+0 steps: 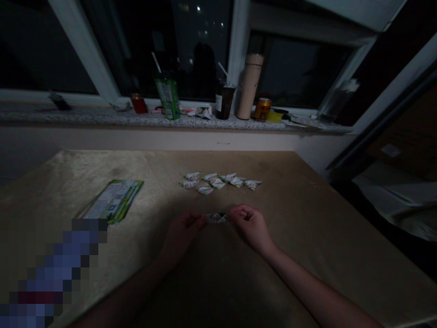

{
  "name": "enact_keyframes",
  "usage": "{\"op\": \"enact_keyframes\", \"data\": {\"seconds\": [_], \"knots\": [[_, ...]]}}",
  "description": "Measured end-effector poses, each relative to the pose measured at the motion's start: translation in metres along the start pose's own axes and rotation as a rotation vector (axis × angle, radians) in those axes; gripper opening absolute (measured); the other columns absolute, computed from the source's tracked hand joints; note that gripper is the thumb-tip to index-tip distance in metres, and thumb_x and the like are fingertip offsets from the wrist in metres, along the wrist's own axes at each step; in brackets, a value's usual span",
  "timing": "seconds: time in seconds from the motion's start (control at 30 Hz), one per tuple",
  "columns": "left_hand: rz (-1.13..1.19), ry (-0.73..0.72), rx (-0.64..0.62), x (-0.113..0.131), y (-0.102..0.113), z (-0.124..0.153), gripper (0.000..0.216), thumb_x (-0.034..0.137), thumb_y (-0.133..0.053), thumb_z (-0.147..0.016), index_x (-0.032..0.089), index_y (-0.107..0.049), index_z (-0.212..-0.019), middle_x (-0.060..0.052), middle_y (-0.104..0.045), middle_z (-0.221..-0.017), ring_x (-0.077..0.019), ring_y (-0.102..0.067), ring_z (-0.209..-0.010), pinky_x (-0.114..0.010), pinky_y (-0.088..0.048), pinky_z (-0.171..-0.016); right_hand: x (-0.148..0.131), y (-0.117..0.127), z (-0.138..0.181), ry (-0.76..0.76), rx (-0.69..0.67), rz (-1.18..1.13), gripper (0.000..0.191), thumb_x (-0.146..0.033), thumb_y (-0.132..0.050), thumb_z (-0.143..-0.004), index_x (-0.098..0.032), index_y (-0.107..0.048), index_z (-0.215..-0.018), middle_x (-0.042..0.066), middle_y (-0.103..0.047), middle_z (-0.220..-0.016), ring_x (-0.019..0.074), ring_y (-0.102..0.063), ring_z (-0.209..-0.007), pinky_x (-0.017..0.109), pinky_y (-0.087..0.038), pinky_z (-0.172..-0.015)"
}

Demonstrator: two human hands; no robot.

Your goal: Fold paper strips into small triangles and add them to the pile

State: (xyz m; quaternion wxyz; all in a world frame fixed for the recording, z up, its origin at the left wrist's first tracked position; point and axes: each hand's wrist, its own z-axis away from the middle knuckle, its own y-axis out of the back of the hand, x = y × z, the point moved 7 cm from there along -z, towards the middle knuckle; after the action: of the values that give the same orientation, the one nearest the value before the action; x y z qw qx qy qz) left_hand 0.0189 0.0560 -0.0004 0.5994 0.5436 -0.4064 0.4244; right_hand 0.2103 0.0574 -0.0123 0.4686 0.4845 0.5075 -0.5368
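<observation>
A small folded piece of printed paper (pixel 215 218) is pinched at both ends just above the tan table (pixel 307 237). My left hand (pixel 182 232) grips its left end with closed fingers. My right hand (pixel 251 225) grips its right end the same way. Beyond my hands, several similar folded paper pieces (pixel 218 181) lie in a loose cluster on the table. A stack of green and white printed sheets (pixel 112 200) lies flat to the left.
A stone windowsill (pixel 102 116) behind the table holds a green bottle (pixel 168 98), a dark cup with a straw (pixel 224 101), a tall beige tumbler (pixel 250 86), an orange can (pixel 262 109) and a red jar (pixel 138 104). A blurred patch covers the lower left.
</observation>
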Motion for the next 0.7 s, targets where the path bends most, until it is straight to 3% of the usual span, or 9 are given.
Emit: {"op": "enact_keyframes", "data": {"seconds": [0.23,0.7], "knots": [[-0.010,0.009,0.022,0.0018,0.0021,0.0010,0.028,0.047,-0.060,-0.070,0.019,-0.063,-0.069,0.000,-0.067,-0.066,-0.0202,-0.064,-0.067,-0.027,-0.046,-0.062,0.0027,-0.0018,-0.0001,-0.016,-0.012,-0.061,0.027,-0.040,-0.073,-0.063,-0.017,-0.059,-0.066,-0.002,-0.060,-0.058,0.0102,-0.052,-0.052,0.020,-0.035,-0.048],[0.013,0.022,0.031,0.0020,0.0023,0.0023,0.033,0.052,-0.062,-0.069,0.019,-0.063,-0.070,-0.001,-0.069,-0.068,-0.0220,-0.066,-0.070,-0.029,-0.048,-0.064,0.0051,-0.0007,0.0012,0.001,0.030,-0.125,0.028,-0.041,-0.074,-0.065,-0.017,-0.060,-0.069,-0.001,-0.062,-0.061,0.0107,-0.054,-0.055,0.021,-0.039,-0.053]]}}
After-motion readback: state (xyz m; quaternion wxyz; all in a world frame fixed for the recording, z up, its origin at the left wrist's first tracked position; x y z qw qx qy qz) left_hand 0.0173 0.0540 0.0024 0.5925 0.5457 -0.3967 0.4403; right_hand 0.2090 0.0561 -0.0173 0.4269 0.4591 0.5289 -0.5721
